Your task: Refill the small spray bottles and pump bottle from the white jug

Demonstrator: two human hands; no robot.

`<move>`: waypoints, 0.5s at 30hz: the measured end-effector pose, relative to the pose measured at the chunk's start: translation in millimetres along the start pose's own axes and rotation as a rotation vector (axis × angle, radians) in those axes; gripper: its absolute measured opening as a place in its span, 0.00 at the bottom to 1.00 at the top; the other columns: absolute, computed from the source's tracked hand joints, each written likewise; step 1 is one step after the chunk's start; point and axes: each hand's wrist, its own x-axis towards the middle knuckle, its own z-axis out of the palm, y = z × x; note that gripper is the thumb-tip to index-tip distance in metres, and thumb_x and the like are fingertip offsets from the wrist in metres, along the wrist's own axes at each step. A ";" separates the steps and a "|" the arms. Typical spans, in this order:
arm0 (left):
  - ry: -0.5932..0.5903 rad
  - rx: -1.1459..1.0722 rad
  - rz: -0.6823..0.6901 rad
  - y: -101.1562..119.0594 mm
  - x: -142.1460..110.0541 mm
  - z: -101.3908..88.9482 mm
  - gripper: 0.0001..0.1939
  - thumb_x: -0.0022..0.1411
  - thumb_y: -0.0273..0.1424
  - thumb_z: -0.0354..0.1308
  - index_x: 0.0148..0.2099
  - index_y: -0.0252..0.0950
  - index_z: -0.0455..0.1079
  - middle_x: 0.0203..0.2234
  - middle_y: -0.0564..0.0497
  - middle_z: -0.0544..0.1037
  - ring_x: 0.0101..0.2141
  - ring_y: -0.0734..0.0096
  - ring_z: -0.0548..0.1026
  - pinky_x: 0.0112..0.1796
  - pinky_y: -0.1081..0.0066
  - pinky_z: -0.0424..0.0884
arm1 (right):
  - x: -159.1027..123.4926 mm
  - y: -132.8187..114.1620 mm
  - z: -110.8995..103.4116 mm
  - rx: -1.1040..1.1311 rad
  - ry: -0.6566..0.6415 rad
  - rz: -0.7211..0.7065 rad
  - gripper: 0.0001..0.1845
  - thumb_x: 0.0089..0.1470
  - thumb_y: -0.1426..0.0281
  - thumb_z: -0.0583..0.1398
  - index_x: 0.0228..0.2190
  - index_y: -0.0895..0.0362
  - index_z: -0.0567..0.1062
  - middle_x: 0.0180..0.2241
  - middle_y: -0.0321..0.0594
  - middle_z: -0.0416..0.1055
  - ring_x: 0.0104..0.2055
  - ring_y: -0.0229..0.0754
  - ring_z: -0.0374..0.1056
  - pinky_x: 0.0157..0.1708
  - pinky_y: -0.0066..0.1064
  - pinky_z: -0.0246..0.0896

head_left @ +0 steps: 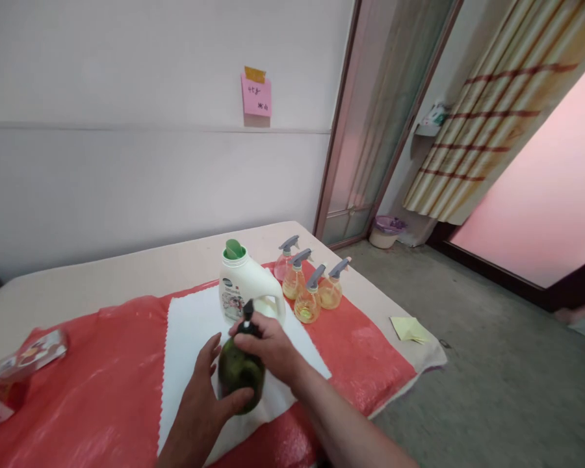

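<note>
A dark green pump bottle stands between my hands over the white cloth. My right hand is closed round its neck, just below the black pump head. My left hand curves round the bottle's left side and front, thumb on its lower body. Behind it is a white detergent jug with a handle and no cap on its mouth; something green sits in the opening. The jug's lower part is partly hidden by the pump bottle and my right hand.
Several clear spray bottles with grey trigger heads stand right of the jug on a red plastic sheet. A plastic packet lies at the left. Yellow sticky notes lie near the table's right edge. A pink note hangs on the wall.
</note>
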 end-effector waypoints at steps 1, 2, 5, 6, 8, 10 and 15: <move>-0.005 -0.021 0.025 -4.7 0.7 -0.3 0.49 0.48 0.47 0.66 0.68 0.38 0.52 0.62 0.39 0.67 0.61 0.48 0.68 0.58 0.52 0.67 | -0.7 -6.1 -11.3 -0.002 0.024 -0.003 0.16 0.45 0.57 0.66 0.32 0.56 0.75 0.28 0.33 0.69 0.32 0.38 0.63 0.34 0.31 0.60; -0.015 -0.023 0.022 -8.7 1.3 -1.3 0.49 0.48 0.49 0.65 0.67 0.37 0.52 0.63 0.38 0.66 0.62 0.48 0.67 0.59 0.51 0.65 | -1.9 -12.0 -23.5 -0.028 0.063 -0.009 0.17 0.44 0.56 0.66 0.31 0.56 0.75 0.28 0.33 0.68 0.31 0.38 0.63 0.33 0.31 0.59; -0.084 0.053 -0.085 -14.1 2.5 -6.8 0.47 0.50 0.54 0.62 0.66 0.37 0.56 0.59 0.38 0.70 0.59 0.48 0.69 0.58 0.50 0.66 | -8.2 -26.0 -62.1 -0.261 0.275 -0.032 0.18 0.44 0.53 0.64 0.28 0.55 0.74 0.25 0.33 0.68 0.29 0.39 0.63 0.31 0.31 0.58; -0.111 0.090 -0.125 -13.8 2.6 -8.6 0.46 0.50 0.55 0.61 0.65 0.38 0.58 0.57 0.39 0.73 0.58 0.47 0.71 0.57 0.50 0.67 | -10.9 -28.8 -74.9 -0.354 0.364 -0.039 0.18 0.44 0.53 0.64 0.26 0.55 0.73 0.25 0.32 0.67 0.28 0.39 0.62 0.30 0.31 0.57; -0.145 0.149 -0.170 -10.9 2.6 -11.1 0.44 0.50 0.56 0.60 0.63 0.38 0.61 0.53 0.40 0.76 0.57 0.47 0.72 0.56 0.51 0.68 | -15.9 -30.9 -99.9 -0.482 0.535 -0.049 0.18 0.43 0.52 0.64 0.24 0.54 0.72 0.23 0.31 0.65 0.28 0.39 0.61 0.30 0.32 0.56; -0.150 0.175 -0.164 -6.1 2.4 -11.6 0.41 0.52 0.56 0.58 0.62 0.38 0.63 0.53 0.41 0.76 0.57 0.49 0.72 0.55 0.53 0.69 | -18.6 -28.4 -123.9 -0.540 0.696 -0.045 0.18 0.41 0.52 0.64 0.24 0.54 0.70 0.22 0.31 0.64 0.28 0.40 0.59 0.30 0.32 0.54; -0.178 0.201 -0.123 4.8 1.5 -9.4 0.39 0.53 0.54 0.55 0.60 0.35 0.65 0.54 0.40 0.76 0.55 0.51 0.73 0.55 0.56 0.69 | -11.0 -2.6 -171.9 -0.616 0.996 0.022 0.17 0.39 0.53 0.63 0.25 0.53 0.71 0.23 0.35 0.68 0.29 0.43 0.62 0.30 0.34 0.53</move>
